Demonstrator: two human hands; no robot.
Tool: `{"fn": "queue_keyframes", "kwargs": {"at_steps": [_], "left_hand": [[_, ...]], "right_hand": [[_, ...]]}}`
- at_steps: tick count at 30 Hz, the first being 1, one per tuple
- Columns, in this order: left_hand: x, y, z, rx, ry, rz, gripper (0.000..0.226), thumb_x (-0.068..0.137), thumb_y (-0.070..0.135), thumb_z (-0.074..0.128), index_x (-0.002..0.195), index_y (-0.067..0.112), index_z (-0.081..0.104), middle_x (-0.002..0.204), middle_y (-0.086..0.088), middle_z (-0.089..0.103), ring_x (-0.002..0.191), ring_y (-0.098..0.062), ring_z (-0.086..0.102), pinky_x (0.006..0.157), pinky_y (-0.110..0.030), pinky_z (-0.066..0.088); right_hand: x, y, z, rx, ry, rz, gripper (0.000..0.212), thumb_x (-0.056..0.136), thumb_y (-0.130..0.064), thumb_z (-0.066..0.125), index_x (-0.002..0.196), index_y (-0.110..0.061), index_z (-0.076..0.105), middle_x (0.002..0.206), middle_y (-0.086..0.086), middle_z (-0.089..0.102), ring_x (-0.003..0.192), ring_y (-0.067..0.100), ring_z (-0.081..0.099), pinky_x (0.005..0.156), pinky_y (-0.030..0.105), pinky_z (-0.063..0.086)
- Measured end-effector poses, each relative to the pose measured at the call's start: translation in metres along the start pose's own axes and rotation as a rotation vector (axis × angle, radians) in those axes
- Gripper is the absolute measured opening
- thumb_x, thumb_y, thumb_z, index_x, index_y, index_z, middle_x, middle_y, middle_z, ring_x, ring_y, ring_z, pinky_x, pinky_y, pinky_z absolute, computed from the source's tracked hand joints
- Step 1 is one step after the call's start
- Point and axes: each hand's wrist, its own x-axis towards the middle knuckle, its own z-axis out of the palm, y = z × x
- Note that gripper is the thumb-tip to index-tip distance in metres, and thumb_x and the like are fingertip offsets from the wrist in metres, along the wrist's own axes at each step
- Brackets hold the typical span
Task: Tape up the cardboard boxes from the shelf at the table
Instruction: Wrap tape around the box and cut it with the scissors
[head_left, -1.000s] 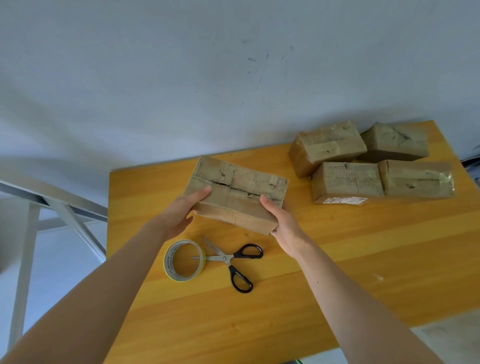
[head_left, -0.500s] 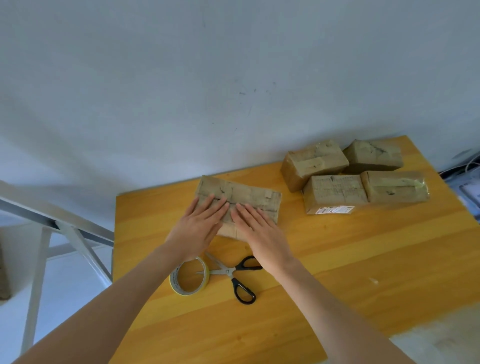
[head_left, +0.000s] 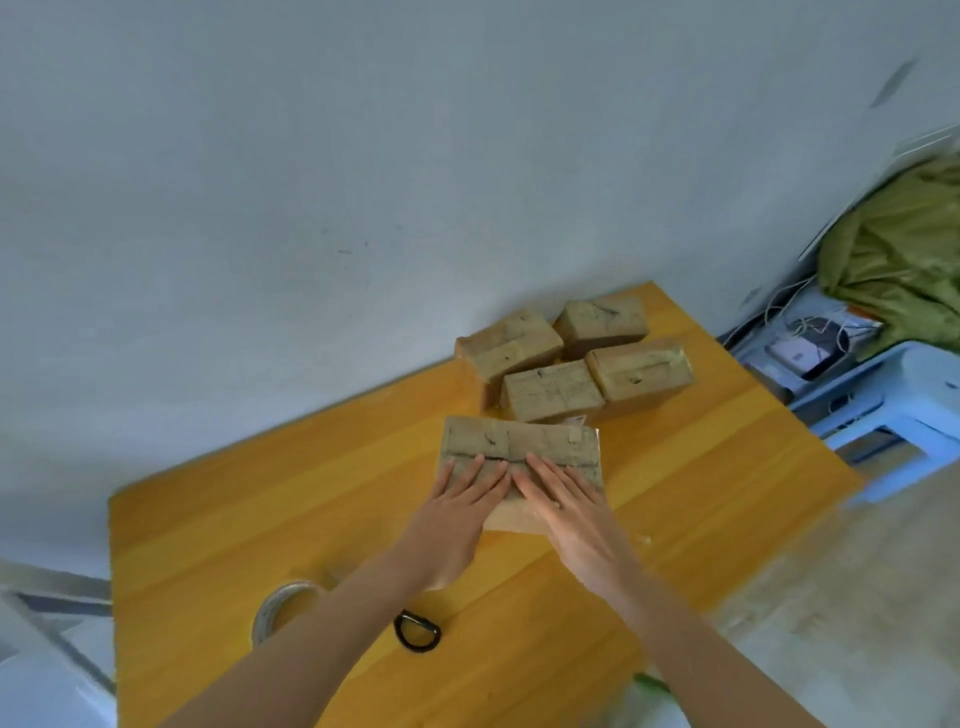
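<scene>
Head view. Just right of centre in the frame: the cardboard box (head_left: 519, 447), brown, worn and scuffed, lying flat on the yellow wooden surface (head_left: 260, 519). Broad top face up, crossed from left to right by a dark seam, with smudged marks and a small pale patch near its upper-right corner. Near side face paler and glossy.

Both hands flat on the near half of the top, fingers straight and slightly spread. Left hand (head_left: 457, 514) and right hand (head_left: 571, 514) side by side, index fingers close together, fingertips reaching the seam. Nothing pinched or gripped.

Directly above the box in the frame, four more boxes (head_left: 550, 389) of the same worn kind, packed in a tight two-by-two cluster. Nearest of them right at the box's far edge; touching or just apart, cannot tell.

Right of the box, a narrow strip of bare surface before the edge that slants down toward the right. Left of it, a wide bare stretch up to the wall.

Lower left: tape roll (head_left: 283, 605), partly hidden by the left forearm. Between the forearms, one black handle loop of the scissors (head_left: 415, 631), the rest hidden.

Beyond the right edge: blue stool (head_left: 904, 400) and green cloth (head_left: 904, 260).
</scene>
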Motion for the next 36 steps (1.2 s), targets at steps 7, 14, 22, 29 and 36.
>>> {"fn": "queue_keyframes", "kwargs": {"at_steps": [7, 14, 22, 29, 36], "left_hand": [[0.073, 0.073, 0.004, -0.027, -0.049, 0.033, 0.059, 0.106, 0.027, 0.020, 0.149, 0.012, -0.017, 0.159, -0.003, -0.018, 0.144, -0.014, -0.023, 0.115, -0.032, -0.021], [0.132, 0.121, 0.015, 0.032, -0.033, 0.001, 0.061, 0.106, 0.033, 0.019, 0.151, 0.011, -0.015, 0.159, -0.003, -0.020, 0.144, -0.016, -0.025, 0.116, -0.035, -0.020], [0.161, 0.143, 0.010, -0.040, -0.017, -0.081, 0.059, 0.105, 0.028, 0.027, 0.154, 0.015, -0.003, 0.161, 0.000, -0.011, 0.146, -0.012, -0.017, 0.116, -0.030, -0.017], [0.114, 0.139, -0.017, -0.040, 0.018, -0.211, 0.048, 0.105, 0.034, 0.025, 0.151, 0.021, 0.020, 0.162, -0.001, 0.002, 0.149, -0.014, -0.006, 0.118, -0.034, -0.009], [-0.003, 0.125, -0.039, -0.069, 0.035, -0.418, 0.061, 0.099, 0.051, 0.007, 0.154, 0.025, 0.014, 0.162, 0.000, 0.004, 0.149, -0.015, 0.000, 0.120, -0.034, 0.000]], "right_hand": [[-0.029, 0.087, -0.010, -0.061, 0.014, 0.093, 0.103, 0.042, 0.006, 0.093, 0.136, -0.012, 0.055, 0.140, 0.010, 0.055, 0.128, 0.023, 0.054, 0.109, 0.038, 0.032], [-0.035, 0.171, -0.017, -0.058, 0.023, 0.046, 0.093, 0.053, 0.009, 0.087, 0.138, -0.009, 0.054, 0.143, 0.012, 0.052, 0.130, 0.028, 0.052, 0.108, 0.043, 0.026], [-0.030, 0.210, -0.029, -0.072, -0.059, 0.028, 0.086, 0.063, -0.007, 0.089, 0.140, -0.010, 0.050, 0.146, 0.011, 0.049, 0.133, 0.024, 0.050, 0.107, 0.043, 0.039], [-0.031, 0.173, -0.051, -0.027, -0.034, -0.053, 0.052, 0.100, -0.027, 0.044, 0.148, -0.010, 0.039, 0.155, 0.011, 0.035, 0.141, 0.024, 0.039, 0.113, 0.037, 0.024], [-0.032, 0.075, -0.069, 0.020, -0.052, -0.180, 0.056, 0.100, -0.035, 0.021, 0.150, -0.014, 0.036, 0.156, 0.006, 0.034, 0.140, 0.020, 0.040, 0.111, 0.035, 0.037]]}}
